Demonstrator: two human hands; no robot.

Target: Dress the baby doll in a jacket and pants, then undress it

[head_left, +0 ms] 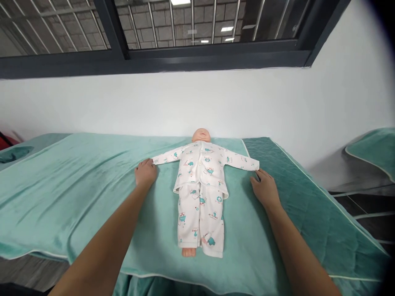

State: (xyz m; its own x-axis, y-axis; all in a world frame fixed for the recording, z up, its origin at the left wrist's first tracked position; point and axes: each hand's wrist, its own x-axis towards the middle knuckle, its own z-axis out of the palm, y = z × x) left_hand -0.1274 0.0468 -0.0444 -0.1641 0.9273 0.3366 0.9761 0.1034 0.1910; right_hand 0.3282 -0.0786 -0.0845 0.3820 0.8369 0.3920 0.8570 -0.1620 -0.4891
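The doll [201, 134] lay face up on the green sheet [101, 197], the arms of its white printed top [201, 164] outstretched. The left hand [146, 172] met one cuff [156, 160], whether pinching it I couldn't tell; the right hand [265, 188], thumb and fingers parted, was at the other cuff [256, 165].

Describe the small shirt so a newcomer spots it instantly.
Below the window, a doll lies on the light green blanket. The white patterned shirt is on its upper body, between the left hand and right hand. Unlike the matching trousers, it has outstretched sleeves.
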